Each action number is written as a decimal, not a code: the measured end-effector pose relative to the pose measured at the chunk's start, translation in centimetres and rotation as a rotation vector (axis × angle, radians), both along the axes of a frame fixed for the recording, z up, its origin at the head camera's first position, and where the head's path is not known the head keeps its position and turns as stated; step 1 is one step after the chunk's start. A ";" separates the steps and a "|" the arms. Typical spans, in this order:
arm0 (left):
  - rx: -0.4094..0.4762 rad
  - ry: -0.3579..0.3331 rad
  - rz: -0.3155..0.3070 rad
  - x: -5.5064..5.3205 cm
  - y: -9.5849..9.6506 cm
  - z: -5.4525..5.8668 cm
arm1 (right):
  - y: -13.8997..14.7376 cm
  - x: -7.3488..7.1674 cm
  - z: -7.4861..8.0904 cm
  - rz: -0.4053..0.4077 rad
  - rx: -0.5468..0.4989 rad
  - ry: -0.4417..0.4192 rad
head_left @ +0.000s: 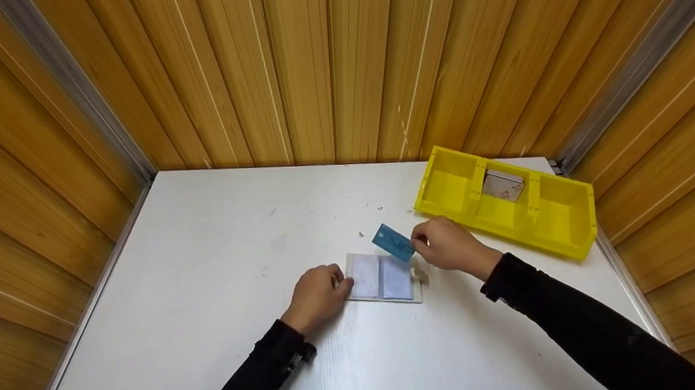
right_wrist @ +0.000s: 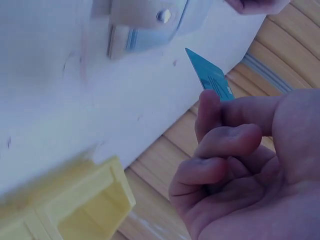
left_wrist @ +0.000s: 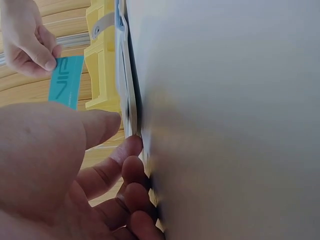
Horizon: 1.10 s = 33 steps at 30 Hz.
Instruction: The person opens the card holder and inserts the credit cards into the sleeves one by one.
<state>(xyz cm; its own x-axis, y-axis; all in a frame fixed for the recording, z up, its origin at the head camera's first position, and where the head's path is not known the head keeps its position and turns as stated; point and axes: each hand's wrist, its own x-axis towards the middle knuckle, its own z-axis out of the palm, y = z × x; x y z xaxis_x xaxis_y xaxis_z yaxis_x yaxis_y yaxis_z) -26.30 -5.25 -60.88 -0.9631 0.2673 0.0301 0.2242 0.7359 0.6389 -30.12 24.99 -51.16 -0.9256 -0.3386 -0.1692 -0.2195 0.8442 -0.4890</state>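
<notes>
While the left edge of an open card holder (head_left: 383, 279) is pinched between the thumb and curled index finger of the left hand (head_left: 318, 293), a teal card (head_left: 394, 243) is gripped at its right end by the thumb and bent fingers of the right hand (head_left: 447, 243). The card is held between the two hands, to the left of the right hand and beyond the left; in both wrist views it is seen raised clear of the holder, near its far right corner. The holder is laid flat on the white table (head_left: 206, 258), just right of the left hand, with its clear pages spread and a snap strap (head_left: 420, 274) extended from its right side. Beyond the right hand, a yellow tray (head_left: 500, 225) is placed, divided into three compartments; a small flat box (head_left: 504, 186) is contained in the middle one.
</notes>
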 end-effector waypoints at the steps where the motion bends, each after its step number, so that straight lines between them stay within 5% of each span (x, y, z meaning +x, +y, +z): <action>1: -0.001 -0.001 -0.001 0.0 0.0 0.0 | -0.2 0.3 -0.3 0.011 -0.002 0.010; 11: -0.012 -0.010 0.000 0.1 0.0 0.2 | -0.9 1.5 -2.5 0.010 0.043 0.022; 33: -0.023 -0.073 0.013 0.1 0.1 0.5 | -1.8 2.2 -3.4 -0.039 0.024 -0.140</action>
